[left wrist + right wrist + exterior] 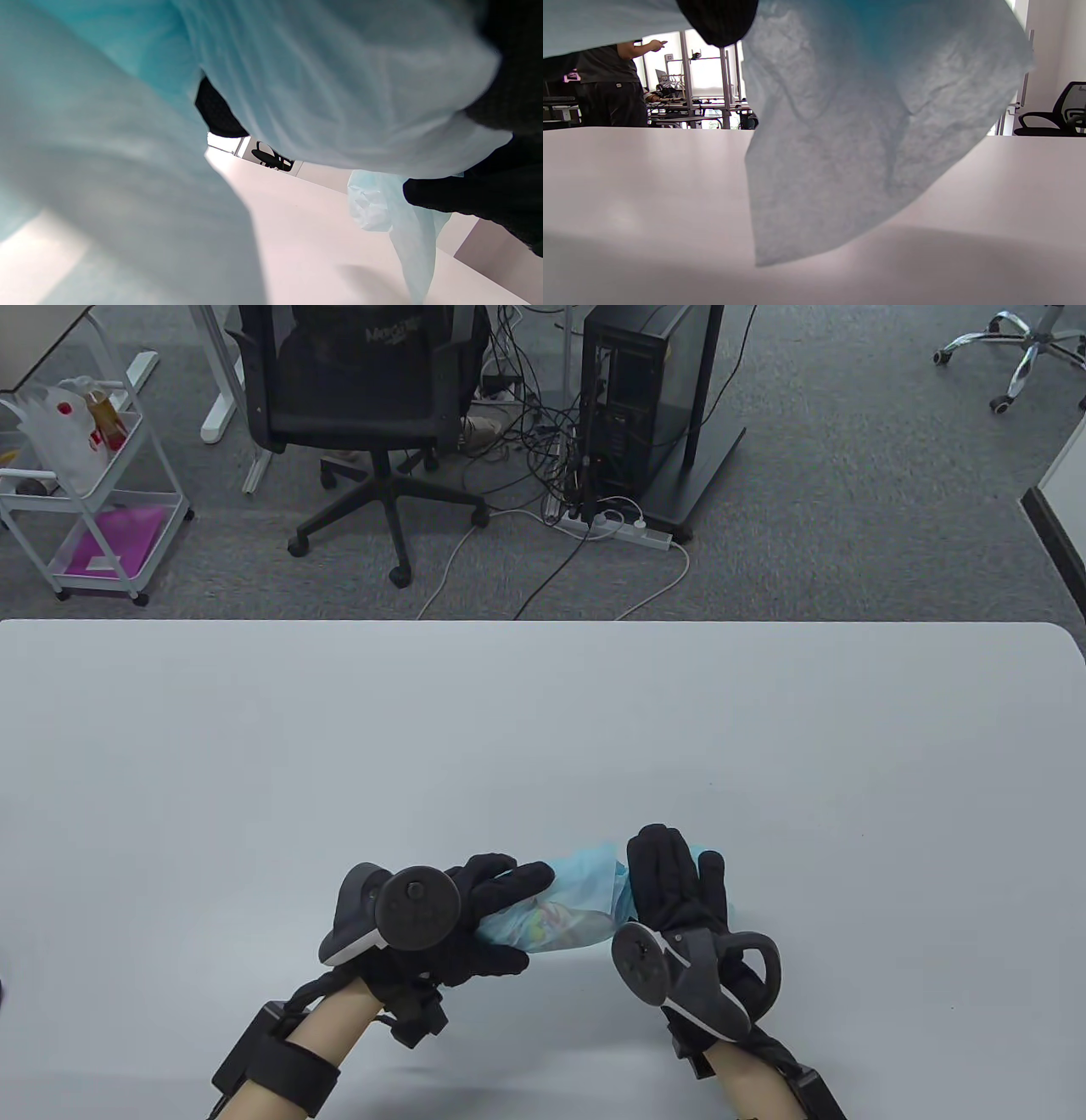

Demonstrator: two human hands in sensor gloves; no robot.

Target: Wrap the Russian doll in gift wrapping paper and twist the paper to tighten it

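The Russian doll lies inside thin light-blue wrapping paper, its painted colours showing faintly through; both are held just above the white table. My left hand grips the bundle's left end, fingers curled round it. My right hand grips the right end, fingers wrapped over the gathered paper. In the left wrist view the blue paper fills most of the picture, with a loose tail hanging beside black fingers. In the right wrist view a loose flap of paper hangs down to the table.
The table's far edge runs across the middle of the table view. Beyond it stand an office chair, a computer tower with tangled cables, and a white cart. A person stands far off in the right wrist view.
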